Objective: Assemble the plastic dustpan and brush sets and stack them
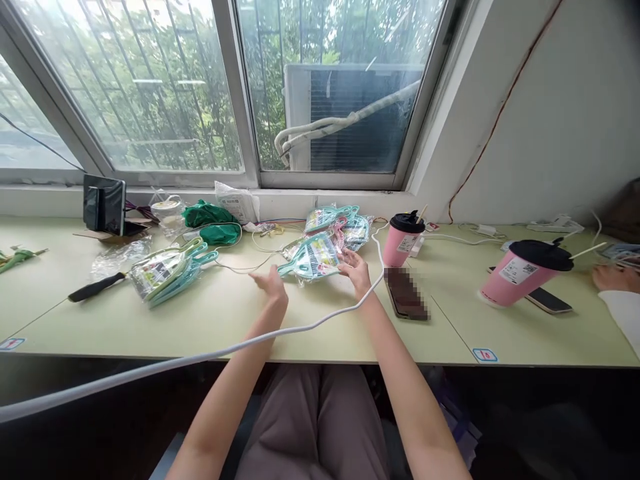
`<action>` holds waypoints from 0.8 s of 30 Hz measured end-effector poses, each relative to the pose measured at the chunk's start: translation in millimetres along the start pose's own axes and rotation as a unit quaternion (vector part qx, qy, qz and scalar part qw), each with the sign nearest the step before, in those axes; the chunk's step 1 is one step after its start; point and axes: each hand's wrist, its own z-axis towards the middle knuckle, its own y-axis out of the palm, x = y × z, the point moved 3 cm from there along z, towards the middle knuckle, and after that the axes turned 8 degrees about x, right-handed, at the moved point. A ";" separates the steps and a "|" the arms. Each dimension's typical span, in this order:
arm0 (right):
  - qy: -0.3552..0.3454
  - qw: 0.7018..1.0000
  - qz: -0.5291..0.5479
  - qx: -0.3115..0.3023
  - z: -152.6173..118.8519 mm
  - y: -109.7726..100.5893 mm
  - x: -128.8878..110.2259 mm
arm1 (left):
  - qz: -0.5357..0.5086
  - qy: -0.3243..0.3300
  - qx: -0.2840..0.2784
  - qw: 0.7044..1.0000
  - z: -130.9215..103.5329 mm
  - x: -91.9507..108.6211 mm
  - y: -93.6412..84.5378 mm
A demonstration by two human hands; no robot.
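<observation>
A plastic-wrapped teal packet with a printed card, looking like a small dustpan-and-brush set (pixel 316 257), lies in front of me with its handle toward the left. My right hand (pixel 355 269) grips its right edge between thumb and fingers. Beside the handle end is my left hand (pixel 271 283), with fingers apart and one stretched out to the left; whether it touches the handle is unclear. Behind the packet sit more wrapped teal and pink sets (pixel 333 217). Farther left, several similar green and teal sets (pixel 167 270) are piled together.
A white cable (pixel 310 327) crosses before my arms. On the right are a pink cup (pixel 401 243), a phone (pixel 406 297) and a larger pink cup (pixel 523 277). A black-handled tool (pixel 97 287) and a tablet (pixel 104 207) are left. Another person's hand (pixel 617 277) rests far right.
</observation>
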 end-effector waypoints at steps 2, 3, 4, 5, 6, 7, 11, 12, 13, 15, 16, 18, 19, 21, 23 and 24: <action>-0.017 0.997 -0.035 -0.072 7.9 -9.1 -11.1 | 0.085 0.161 0.108 0.977 1.0 24.0 -11.2; -0.027 0.992 -0.051 -0.109 11.3 -13.4 -17.1 | 0.119 0.226 0.086 0.963 4.4 35.7 -7.7; -0.037 0.987 -0.064 -0.143 14.5 -17.1 -22.7 | 0.147 0.268 0.011 0.952 9.8 45.4 1.5; -0.046 0.981 -0.075 -0.176 17.3 -19.9 -27.6 | 0.168 0.282 -0.099 0.939 16.1 52.1 14.1; -0.050 0.974 -0.084 -0.204 19.7 -21.7 -31.1 | 0.180 0.269 -0.215 0.921 22.5 55.7 27.3; -0.050 0.968 -0.092 -0.226 21.7 -22.3 -33.0 | 0.184 0.234 -0.318 0.900 28.4 56.5 39.3; -0.027 0.968 -0.117 -0.220 23.5 -16.7 -23.5 | 0.170 0.085 -0.441 0.877 49.4 40.7 59.7; -0.024 0.973 -0.116 -0.197 22.2 -14.6 -18.9 | 0.164 0.062 -0.424 0.888 53.3 32.9 58.2; -0.024 0.979 -0.110 -0.173 20.1 -12.5 -14.4 | 0.155 0.043 -0.404 0.900 56.3 24.1 54.7; -0.029 0.985 -0.099 -0.142 14.7 -8.7 -6.5 | 0.132 0.012 -0.361 0.923 60.6 6.1 44.5; -0.030 0.985 -0.100 -0.138 12.0 -7.0 -3.4 | 0.121 0.000 -0.342 0.932 62.3 -2.0 39.0; -0.025 0.982 -0.115 -0.147 7.7 -4.5 1.6 | 0.100 -0.021 -0.314 0.944 65.1 -13.9 30.4; -0.019 0.980 -0.123 -0.152 6.6 -3.9 3.4 | 0.090 -0.029 -0.306 0.947 66.3 -17.4 27.9; -0.012 0.980 -0.126 -0.152 6.2 -3.7 5.5 | 0.070 -0.038 -0.296 0.952 68.7 -20.6 26.2; -0.011 0.982 -0.119 -0.149 6.8 -3.6 5.9 | 0.059 -0.044 -0.288 0.955 70.6 -21.5 27.2; -0.014 0.982 -0.116 -0.151 7.0 -3.3 5.6 | 0.057 -0.045 -0.281 0.957 71.3 -21.8 28.0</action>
